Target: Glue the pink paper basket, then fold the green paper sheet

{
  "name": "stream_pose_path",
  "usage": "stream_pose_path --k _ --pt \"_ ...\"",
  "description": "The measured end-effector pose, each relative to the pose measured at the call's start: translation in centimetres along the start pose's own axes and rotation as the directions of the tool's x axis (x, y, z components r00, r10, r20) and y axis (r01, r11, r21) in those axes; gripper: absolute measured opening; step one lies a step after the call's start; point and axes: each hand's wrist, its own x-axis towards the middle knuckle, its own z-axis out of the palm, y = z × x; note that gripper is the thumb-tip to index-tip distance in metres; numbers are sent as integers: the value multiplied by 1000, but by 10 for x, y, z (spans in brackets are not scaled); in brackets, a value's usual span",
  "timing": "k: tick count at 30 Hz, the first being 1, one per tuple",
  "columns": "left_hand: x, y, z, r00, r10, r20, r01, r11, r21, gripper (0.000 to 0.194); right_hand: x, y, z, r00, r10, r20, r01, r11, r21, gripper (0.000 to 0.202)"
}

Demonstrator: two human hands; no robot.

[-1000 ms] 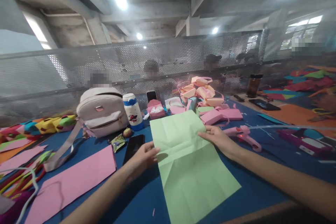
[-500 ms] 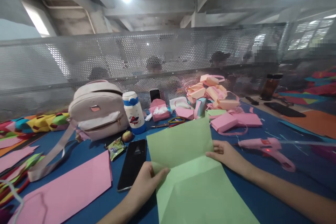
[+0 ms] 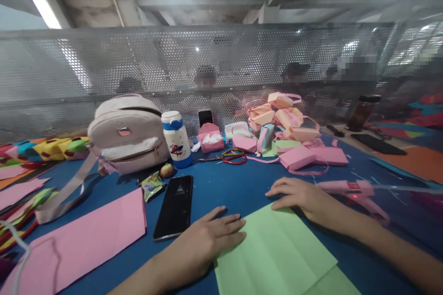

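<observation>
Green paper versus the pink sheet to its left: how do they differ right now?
The green paper is folded over on itself; the pink sheet lies as a single open layer. The left hand and right hand press flat on the green paper, while nothing touches the pink sheet. Both lie on the blue table.

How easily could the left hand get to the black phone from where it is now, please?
Probably easily: the left hand lies flat on the green paper, the black phone lies just beside it, and only bare blue table lies between.
</observation>
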Motion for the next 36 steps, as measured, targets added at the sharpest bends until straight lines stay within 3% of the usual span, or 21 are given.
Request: stream_pose_path --k 2,5,8,14,18,21,24,27,28,30,32,34,36 --pt "1 2 -1 1000 8 0 -8 1000 29 69 7 -22 -2 999 1 37 3 995 -104 57" --pt "1 2 1 1000 20 1 -20 996 88 70 19 -54 10 994 15 110 16 962 -273 55" --pt "-4 2 5 1000 2 5 -3 984 180 61 23 -67 26 994 14 107 31 912 -410 55" --pt "-34 -4 23 992 25 -124 15 949 315 47 -6 -40 26 994 109 -22 -101 798 -594 55" --pt "-53 -5 33 972 30 -233 50 943 329 46 -24 -27 28 991 114 -75 -133 696 -705 56" --pt "-59 4 32 967 -21 -253 106 939 327 51 -28 -26 33 989 118 -87 -143 634 -760 55" --pt "-55 19 19 961 -101 -256 183 930 320 54 -23 -28 25 983 172 -60 -161 670 -725 50" --pt "-44 32 1 956 -197 -218 252 932 262 42 -16 -40 7 983 179 -41 -168 782 -600 39" --pt "-40 35 -3 960 -206 -192 249 940 234 48 -15 -48 3 987 150 -50 -153 831 -535 40" --pt "-32 38 -7 971 -198 -137 220 961 171 77 -16 -66 1 998 63 -11 -63 937 -343 64" --pt "-27 38 -6 977 -185 -103 197 974 116 93 -21 -84 7 995 -21 93 34 989 -143 90" --pt "-25 36 -2 978 -186 -90 193 978 79 98 -25 -96 17 985 -38 168 47 998 -52 97" --pt "-25 34 1 979 -184 -82 189 980 57 101 -28 -99 26 979 -4 204 16 998 -53 91"
